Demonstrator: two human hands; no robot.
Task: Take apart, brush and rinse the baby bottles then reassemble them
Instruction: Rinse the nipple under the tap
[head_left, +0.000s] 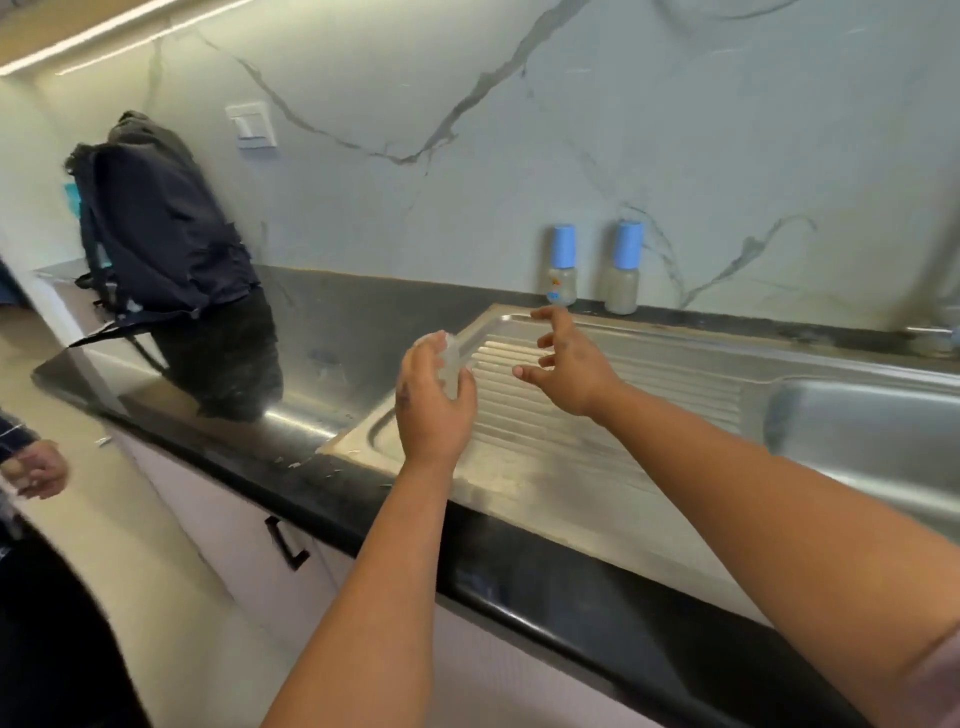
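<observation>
A clear plastic baby bottle body (451, 364), blurred and without a cap, is held in the left hand (431, 405), whose fingers curl round it above the left end of the ribbed stainless-steel sink drainboard (613, 415). The right hand (566, 364) hovers just beside it over the drainboard, fingers spread wide and holding nothing. Behind the drainboard, against the marble wall, stand two clear baby bottles with blue caps (562, 265) (625, 267). Left of the drainboard a black backpack (156, 223) stands on the dark countertop (337, 322).
</observation>
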